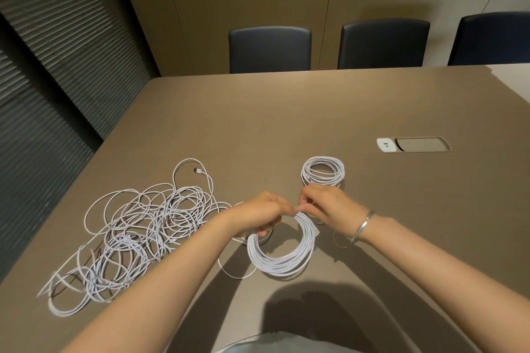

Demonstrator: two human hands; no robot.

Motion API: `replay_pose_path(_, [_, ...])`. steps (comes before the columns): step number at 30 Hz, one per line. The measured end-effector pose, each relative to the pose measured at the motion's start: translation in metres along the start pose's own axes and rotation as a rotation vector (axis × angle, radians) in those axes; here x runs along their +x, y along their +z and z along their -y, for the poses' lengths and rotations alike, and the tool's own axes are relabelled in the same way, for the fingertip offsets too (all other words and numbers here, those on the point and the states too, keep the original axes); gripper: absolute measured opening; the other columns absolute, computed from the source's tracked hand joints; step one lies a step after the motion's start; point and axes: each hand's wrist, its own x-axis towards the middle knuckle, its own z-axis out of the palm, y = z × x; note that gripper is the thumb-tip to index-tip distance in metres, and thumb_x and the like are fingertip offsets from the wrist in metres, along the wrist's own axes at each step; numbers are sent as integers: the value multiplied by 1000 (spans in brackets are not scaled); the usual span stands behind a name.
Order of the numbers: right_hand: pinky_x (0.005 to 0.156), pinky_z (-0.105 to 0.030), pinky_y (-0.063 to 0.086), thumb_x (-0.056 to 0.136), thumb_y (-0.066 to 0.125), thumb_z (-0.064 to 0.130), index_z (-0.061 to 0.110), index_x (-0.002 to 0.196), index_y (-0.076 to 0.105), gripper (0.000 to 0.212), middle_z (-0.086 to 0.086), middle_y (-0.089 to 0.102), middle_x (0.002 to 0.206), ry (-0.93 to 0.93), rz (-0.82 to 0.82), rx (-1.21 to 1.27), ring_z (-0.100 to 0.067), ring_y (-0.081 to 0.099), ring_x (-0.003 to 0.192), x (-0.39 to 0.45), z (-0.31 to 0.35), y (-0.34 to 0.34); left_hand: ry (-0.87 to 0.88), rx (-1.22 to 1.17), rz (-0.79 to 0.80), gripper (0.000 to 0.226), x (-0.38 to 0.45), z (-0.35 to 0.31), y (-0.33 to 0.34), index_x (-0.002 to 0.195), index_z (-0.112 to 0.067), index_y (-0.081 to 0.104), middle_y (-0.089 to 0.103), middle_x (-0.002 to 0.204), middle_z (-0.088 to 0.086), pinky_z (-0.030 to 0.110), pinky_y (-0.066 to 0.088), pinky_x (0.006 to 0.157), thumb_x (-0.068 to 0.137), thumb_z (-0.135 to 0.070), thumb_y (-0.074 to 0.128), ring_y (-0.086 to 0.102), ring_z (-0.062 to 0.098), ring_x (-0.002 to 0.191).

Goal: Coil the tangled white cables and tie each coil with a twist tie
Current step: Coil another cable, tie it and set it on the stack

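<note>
A round coil of white cable (pixel 279 261) hangs from both hands just above the brown table (pixel 286 123). My left hand (pixel 265 210) grips the top of the coil with curled fingers. My right hand (pixel 324 203) pinches something small at the same spot; the twist tie itself is too small to make out. A finished coil (pixel 322 171) lies flat behind my right hand. The tangled pile of white cables (pixel 134 226) spreads over the table to the left, one plug end (pixel 198 171) showing at its far side.
A recessed socket panel (pixel 413 145) sits in the table at the right. Thin wire loops (pixel 339 241) lie under my right wrist. Three dark chairs (pixel 269 49) stand along the far edge. The table's left edge runs close to the tangle.
</note>
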Motion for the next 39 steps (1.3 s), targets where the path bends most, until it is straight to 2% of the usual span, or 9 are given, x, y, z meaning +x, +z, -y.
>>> replay_pose_path(4, [62,-11,37,93,61,21,15,87,57,10,12,54,72,105,124,97,-2,47,64,5,2,-8,41,7,34,13,-2,3,0,93,-12,60,22,52,-1,26,14,43,97,-25,59,15,13,45])
replay_pose_path(12, [58,-12,36,91,64,25,11,88,59,15,15,49,65,88,228,24,1,44,58,14,9,-18,83,163,-21,29,-1,1,2,64,-22,52,22,51,-3,33,15,49,89,-27,64,16,19,50])
replay_pose_path(16, [59,-9,40,89,66,19,14,85,59,9,8,59,69,138,209,222,6,53,58,11,9,-19,104,87,-1,32,-5,3,1,57,-25,58,21,53,1,43,12,54,88,-26,66,15,19,50])
replay_pose_path(22, [61,-16,46,83,72,6,9,79,66,8,-2,66,64,231,243,473,-3,59,56,14,4,-25,218,162,-66,20,-7,1,7,73,-16,67,37,40,-15,16,25,43,93,-15,64,30,1,38])
replay_pose_path(24, [59,-16,46,83,71,4,8,79,67,7,0,65,61,258,260,517,-4,58,55,15,2,-28,257,192,-99,23,-6,1,10,69,-22,67,39,43,-15,18,26,45,92,-17,66,31,1,42])
replay_pose_path(29, [61,-21,46,84,67,5,8,77,65,9,2,61,57,289,242,370,-8,53,54,16,5,-26,267,385,-224,24,-2,2,13,66,-19,64,45,47,-7,27,31,51,89,-26,63,40,12,48])
replay_pose_path(32, [61,-20,45,84,62,1,15,69,59,21,0,60,56,362,185,297,-2,51,47,18,9,-18,296,640,-354,20,-4,-2,22,75,-16,63,61,64,5,31,32,56,90,-27,55,57,30,68])
replay_pose_path(35, [54,-21,43,87,58,-1,11,69,59,22,-2,58,51,538,93,475,-7,49,44,21,11,-6,269,895,-522,25,-6,-3,32,99,-17,66,70,93,14,33,32,62,96,-34,48,62,38,90])
replay_pose_path(39, [36,-15,40,91,59,0,2,74,58,18,-2,58,44,862,3,1095,-5,49,33,21,18,-1,326,1077,-616,28,-5,4,35,105,-17,60,70,102,15,37,40,67,100,-35,39,63,42,94])
